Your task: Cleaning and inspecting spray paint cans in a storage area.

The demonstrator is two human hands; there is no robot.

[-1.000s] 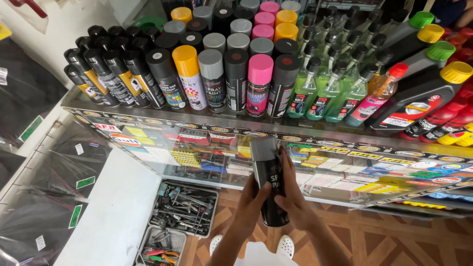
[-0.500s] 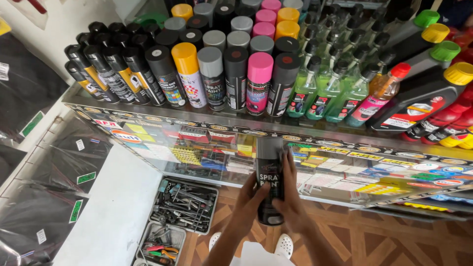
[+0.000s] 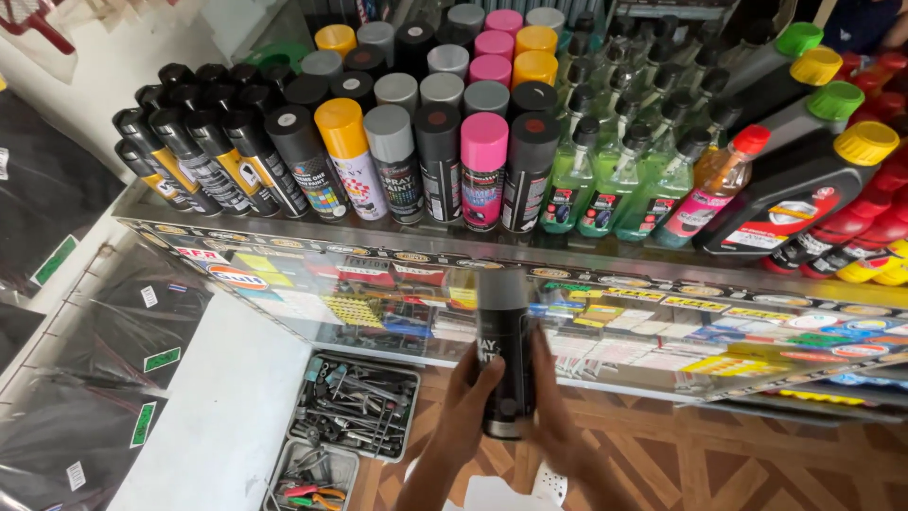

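Counter (image 3: 284,237) w/ cans; both hands (image 3: 470,409) hold spray can (image 3: 502,350)

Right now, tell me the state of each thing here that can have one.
Grey-capped spray can: upright, capped, held between both hands.
Left hand: fingers wrapped on the can.
Right hand: flat against the can's side.
Spray cans on the counter: upright, capped.
Green spray bottles: upright, nozzles on.
Tool tray: open, full.
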